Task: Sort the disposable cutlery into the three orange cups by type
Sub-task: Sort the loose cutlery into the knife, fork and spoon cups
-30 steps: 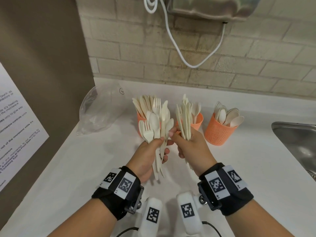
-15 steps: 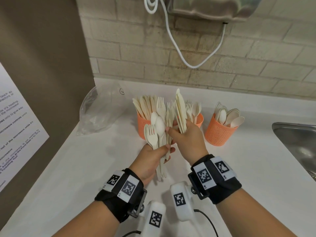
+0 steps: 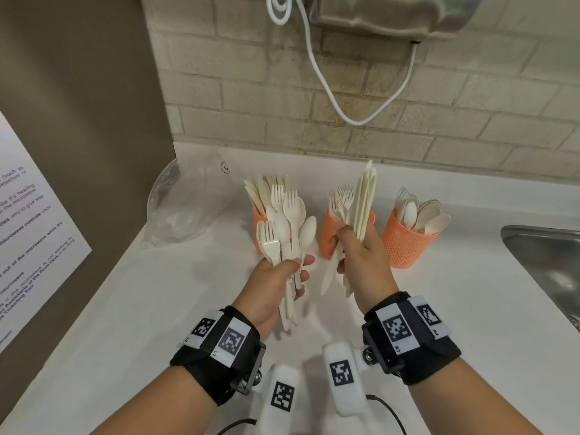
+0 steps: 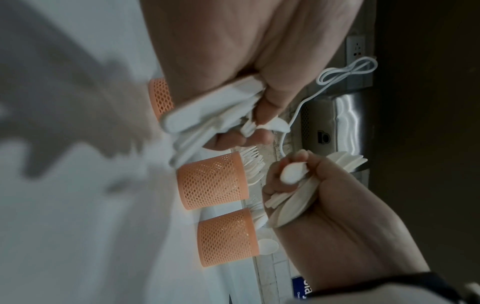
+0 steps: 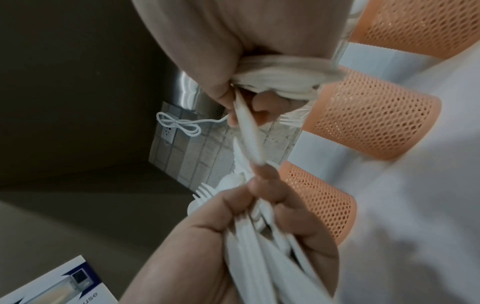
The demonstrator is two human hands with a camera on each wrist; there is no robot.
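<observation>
So on the white surface (image 3: 455, 309) I've got the three orange cups (image 3: 408, 243) lined up by the wall, knives left, forks middle, spoons right. My left hand (image 3: 273, 277) is clenched round a mixed bunch of forks and spoons (image 3: 284, 227), basically as the unsorted stock. My right hand (image 3: 364, 255) grips just the knives (image 3: 365, 199) it's pulled, probably headed for the left cup.

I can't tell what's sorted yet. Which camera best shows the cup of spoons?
The head view: the spoon cup stands unobstructed, spoon bowls clear above its rim. The left wrist view shows it sideways, spoons mostly hidden. The right wrist view shows only mesh cups, contents unclear.
</observation>
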